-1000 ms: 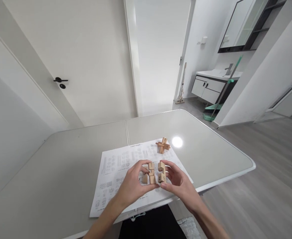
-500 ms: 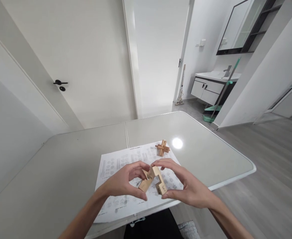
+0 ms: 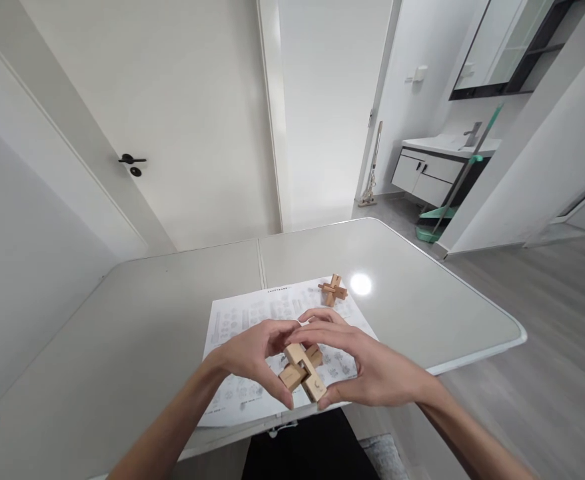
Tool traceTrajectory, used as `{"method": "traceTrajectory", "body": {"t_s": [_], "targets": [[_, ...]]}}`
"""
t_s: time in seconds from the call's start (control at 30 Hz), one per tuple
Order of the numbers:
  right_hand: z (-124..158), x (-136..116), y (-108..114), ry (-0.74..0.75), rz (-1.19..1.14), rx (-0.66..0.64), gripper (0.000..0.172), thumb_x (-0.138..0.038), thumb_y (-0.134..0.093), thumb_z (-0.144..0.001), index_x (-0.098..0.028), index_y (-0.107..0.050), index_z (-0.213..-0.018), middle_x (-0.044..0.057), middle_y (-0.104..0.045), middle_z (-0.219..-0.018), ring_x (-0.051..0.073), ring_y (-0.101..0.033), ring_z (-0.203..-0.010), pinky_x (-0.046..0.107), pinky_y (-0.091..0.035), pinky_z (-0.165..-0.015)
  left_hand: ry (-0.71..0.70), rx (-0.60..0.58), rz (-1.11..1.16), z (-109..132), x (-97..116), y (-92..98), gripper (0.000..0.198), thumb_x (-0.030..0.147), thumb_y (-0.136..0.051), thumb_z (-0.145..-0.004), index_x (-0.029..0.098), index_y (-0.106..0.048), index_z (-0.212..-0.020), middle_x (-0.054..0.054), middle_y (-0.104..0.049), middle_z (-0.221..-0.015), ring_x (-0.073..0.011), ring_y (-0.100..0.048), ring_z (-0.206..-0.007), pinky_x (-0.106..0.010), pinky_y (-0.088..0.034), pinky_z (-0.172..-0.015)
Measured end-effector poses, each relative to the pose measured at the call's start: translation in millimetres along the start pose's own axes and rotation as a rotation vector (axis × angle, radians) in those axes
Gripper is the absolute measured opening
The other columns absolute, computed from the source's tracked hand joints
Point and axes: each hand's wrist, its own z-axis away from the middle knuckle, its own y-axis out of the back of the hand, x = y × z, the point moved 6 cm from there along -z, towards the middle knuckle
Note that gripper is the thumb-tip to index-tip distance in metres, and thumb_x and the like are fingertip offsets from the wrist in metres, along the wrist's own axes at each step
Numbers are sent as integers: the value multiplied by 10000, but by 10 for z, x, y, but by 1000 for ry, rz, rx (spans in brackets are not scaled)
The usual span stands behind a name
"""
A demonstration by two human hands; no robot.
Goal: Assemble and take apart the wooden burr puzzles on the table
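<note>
Two notched light wooden pieces cross each other in an X between my hands, over the printed sheet. My left hand (image 3: 260,353) holds one wooden piece (image 3: 290,377), thumb at its lower left end. My right hand (image 3: 367,367) grips the other wooden piece (image 3: 315,387), its thumb at the lower end and its fingers arched over the top. The notched middle of the right piece lies across the left one. Some fingertips are hidden behind the wood and the other hand.
An assembled wooden cross puzzle (image 3: 333,291) rests at the sheet's upper right corner. The printed paper sheet (image 3: 232,313) lies on the grey table (image 3: 172,300), near its front edge. Behind stand a white door (image 3: 197,133) and, at the right, a sink cabinet (image 3: 425,175).
The two wooden pieces have come together and now cross, where before they formed an upside-down V. My right hand has moved closer to my left, and the view has shifted slightly.
</note>
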Motion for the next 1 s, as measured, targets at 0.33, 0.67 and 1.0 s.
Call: {"method": "traceTrajectory", "body": {"t_s": [0.33,0.67,1.0], "targets": [[-25,7,-93,-10,-18,-29,699,-398,-902,-753,-377,-627,-1395,48,-688,-1335,343,-358,-1470,549,-399,-1173,67,-63,-19,-43,-89,-37,715,486,-1003,-448,202,-716,-1039,-6,-658,-872,-203,-616,-804,-314,-542,-755],[101,15,-108,-65,51,170,733,-333,-850,-826,-404,-508,-1470,54,-614,-1403,349,-279,-1502,570,-427,-1152,-6,60,193,-76,-180,-45,762,647,-921,-552,197,-736,-1137,-34,-695,-880,-216,-654,-806,-355,-561,-789],[135,36,-27,-57,292,415,583,-148,-709,-869,-316,-485,-1381,80,-578,-1341,276,-599,-1254,457,-551,-1055,131,337,282,71,-41,-249,392,474,-565,-1019,171,-733,-1203,-130,-738,-1203,-267,-702,-1070,-440,-514,-1026]]}}
